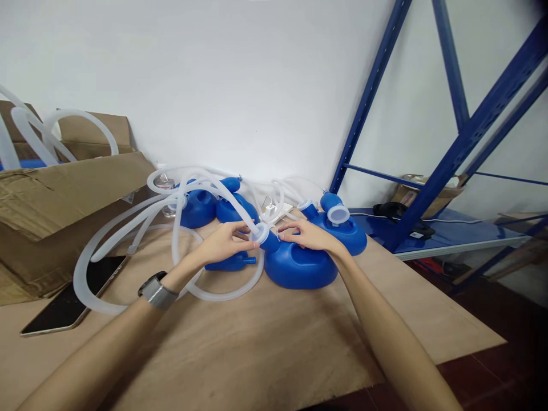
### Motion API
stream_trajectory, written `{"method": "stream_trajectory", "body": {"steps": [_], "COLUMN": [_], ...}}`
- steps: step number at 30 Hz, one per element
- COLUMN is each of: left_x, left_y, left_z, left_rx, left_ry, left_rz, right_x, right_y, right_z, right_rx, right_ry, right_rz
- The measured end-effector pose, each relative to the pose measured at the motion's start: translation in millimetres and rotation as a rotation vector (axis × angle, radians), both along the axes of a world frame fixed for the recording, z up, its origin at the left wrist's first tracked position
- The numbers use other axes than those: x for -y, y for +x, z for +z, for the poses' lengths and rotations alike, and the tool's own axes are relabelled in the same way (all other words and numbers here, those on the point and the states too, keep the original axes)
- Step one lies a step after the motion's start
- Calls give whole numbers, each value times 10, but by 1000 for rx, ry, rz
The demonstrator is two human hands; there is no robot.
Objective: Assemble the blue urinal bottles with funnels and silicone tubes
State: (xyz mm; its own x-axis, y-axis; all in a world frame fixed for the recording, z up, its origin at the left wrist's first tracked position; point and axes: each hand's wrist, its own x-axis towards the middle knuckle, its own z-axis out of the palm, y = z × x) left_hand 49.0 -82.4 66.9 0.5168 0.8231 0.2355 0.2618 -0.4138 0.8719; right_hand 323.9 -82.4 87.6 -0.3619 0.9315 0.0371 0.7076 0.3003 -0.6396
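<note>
A blue plastic bottle (299,268) lies on the wooden table, its neck pointing left and up. A white translucent cap (260,233) with a clear hose (235,204) running from it sits at the mouth of that neck. My left hand (226,241), a watch on its wrist, is closed on the cap with thumb and fingers. My right hand (306,235) rests over the bottle near the neck, thumb and index finger close together by a small pale loop at the neck. Left of this bottle, a smaller blue piece (229,262) lies partly under my left hand.
More blue bottles (197,208) and coiled hoses lie behind; another blue bottle (349,233) is at the right. An open cardboard box (77,200) holding hoses and a dark tablet (72,299) occupy the left. A blue metal shelf (454,231) stands beyond the table's right edge.
</note>
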Motion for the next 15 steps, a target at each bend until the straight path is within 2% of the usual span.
{"method": "stream_trajectory", "body": {"steps": [4,7,11,15], "left_x": [9,17,-7,-37], "left_y": [0,-28,-103,-66], "left_z": [-24,-49,-97,-173], "left_rx": [66,118,244,361], "left_ry": [-146,-245,-487,-615], "left_rz": [-105,-188,-310,-313], "right_x": [51,100,149,151], "right_y": [-9,-24,-49,-62], "right_z": [-3,1,19,15], "right_rx": [-32,-60,-60,-49], "right_ry": [-22,-66,-135,-113], "right_rz": [97,109,121,105]}}
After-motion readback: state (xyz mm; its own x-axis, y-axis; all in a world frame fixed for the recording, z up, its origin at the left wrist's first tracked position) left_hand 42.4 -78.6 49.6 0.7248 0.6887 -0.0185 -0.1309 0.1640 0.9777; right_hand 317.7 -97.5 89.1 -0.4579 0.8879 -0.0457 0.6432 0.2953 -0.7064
